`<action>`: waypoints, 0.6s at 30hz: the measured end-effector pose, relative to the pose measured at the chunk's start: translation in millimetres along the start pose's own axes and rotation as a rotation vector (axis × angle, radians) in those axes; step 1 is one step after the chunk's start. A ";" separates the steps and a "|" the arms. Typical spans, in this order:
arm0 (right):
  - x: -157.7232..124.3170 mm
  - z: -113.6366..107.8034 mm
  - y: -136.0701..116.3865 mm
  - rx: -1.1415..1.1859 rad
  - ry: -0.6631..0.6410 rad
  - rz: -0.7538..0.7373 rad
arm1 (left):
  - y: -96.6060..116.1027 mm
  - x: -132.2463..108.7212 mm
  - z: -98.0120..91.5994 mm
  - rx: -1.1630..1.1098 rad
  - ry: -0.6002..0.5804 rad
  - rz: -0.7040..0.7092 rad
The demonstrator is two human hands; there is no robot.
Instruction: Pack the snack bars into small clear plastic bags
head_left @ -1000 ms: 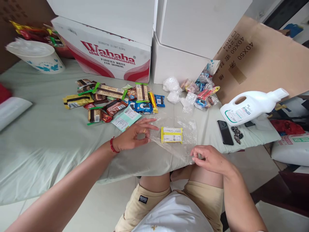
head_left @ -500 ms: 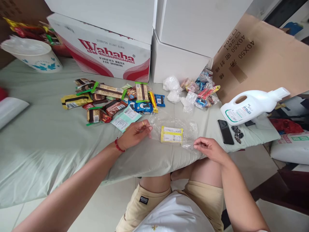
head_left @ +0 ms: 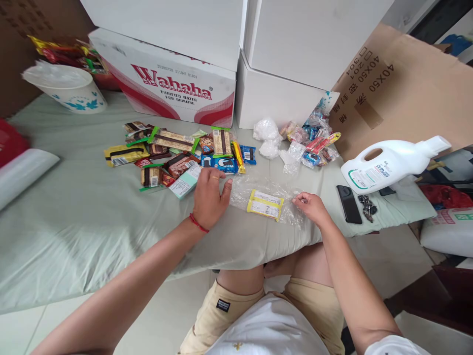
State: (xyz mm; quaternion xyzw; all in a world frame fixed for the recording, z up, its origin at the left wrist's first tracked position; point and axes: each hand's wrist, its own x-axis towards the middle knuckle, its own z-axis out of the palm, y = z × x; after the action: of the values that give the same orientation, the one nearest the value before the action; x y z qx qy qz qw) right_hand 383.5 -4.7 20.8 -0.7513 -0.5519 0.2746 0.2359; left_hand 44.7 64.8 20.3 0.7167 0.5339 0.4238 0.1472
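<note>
A clear plastic bag (head_left: 244, 190) lies flat on the pale green sheet (head_left: 74, 212), with a yellow-edged labelled packet (head_left: 265, 204) inside it. My left hand (head_left: 209, 197) rests palm down with fingers stretched out, touching the bag's left edge and a pale green packet (head_left: 185, 183). At the bag's right edge my right hand (head_left: 310, 206) has its fingers curled in a pinch on the plastic. A heap of snack packets (head_left: 173, 153) lies just beyond my left hand.
Wahaha carton (head_left: 166, 81) and white boxes (head_left: 281, 93) stand at the back. A paper bowl (head_left: 66, 88) sits far left. Small wrapped sweets (head_left: 314, 140), crumpled plastic (head_left: 266, 134), a white jug (head_left: 388, 162), a phone (head_left: 349, 203) and keys (head_left: 366, 207) lie right.
My left hand went from pinching the bag's left edge to lying flat, further forward. My right hand drew the bag's near edge up onto the sheet and now pinches its right side.
</note>
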 end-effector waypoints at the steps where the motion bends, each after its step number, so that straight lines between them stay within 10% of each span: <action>1: 0.1 0.5 0.4 -0.020 -0.005 -0.007 | 7.2 -4.3 -2.9 0.024 0.048 0.080; 7: -4.5 -3.3 7.9 -0.232 -0.033 -0.015 | 40.0 -24.4 14.2 0.017 -0.295 0.582; 13: 16.8 -11.1 -17.8 -0.521 0.217 -0.215 | 35.1 -21.1 60.3 0.117 -0.530 0.544; 18: 60.7 18.8 -53.3 -0.468 0.060 -0.317 | 25.7 -20.2 67.8 0.058 -0.567 0.556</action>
State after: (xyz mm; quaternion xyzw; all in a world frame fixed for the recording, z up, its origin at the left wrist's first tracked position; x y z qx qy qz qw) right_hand 348.1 69.3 32.7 -0.6976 -0.7035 0.0768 0.1122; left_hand 111.6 53.3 -12.3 0.9264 0.2695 0.2175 0.1482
